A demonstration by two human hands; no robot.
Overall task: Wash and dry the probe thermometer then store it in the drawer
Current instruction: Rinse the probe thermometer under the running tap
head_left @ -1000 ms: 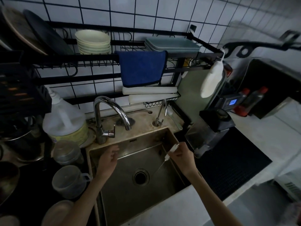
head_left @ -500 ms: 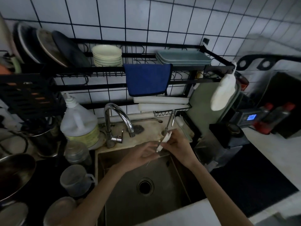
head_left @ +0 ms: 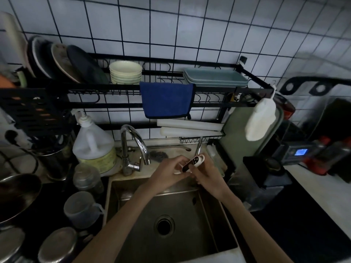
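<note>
The probe thermometer (head_left: 194, 162) is a small white body with a dark face and two round buttons. It sits above the back edge of the steel sink (head_left: 218, 224). My right hand (head_left: 206, 176) grips its body from the right and below. My left hand (head_left: 167, 173) meets it from the left, fingertips on its lower end. Both hands hide the metal probe. A blue towel (head_left: 166, 99) hangs from the black dish rack (head_left: 114, 92) above the sink. No water runs from the chrome tap (head_left: 134, 143).
A soap jug (head_left: 94, 145) stands left of the tap, with cups (head_left: 80, 207) and metal bowls (head_left: 17, 196) further left. At right are a small second tap (head_left: 199, 146), a green cutting board (head_left: 245, 133), a black appliance (head_left: 266, 175) and a white counter (head_left: 322, 196).
The view has tilted up and shifted left. Both hands rose from over the sink basin to its back edge and came together. The thermometer turned so its dark face shows.
</note>
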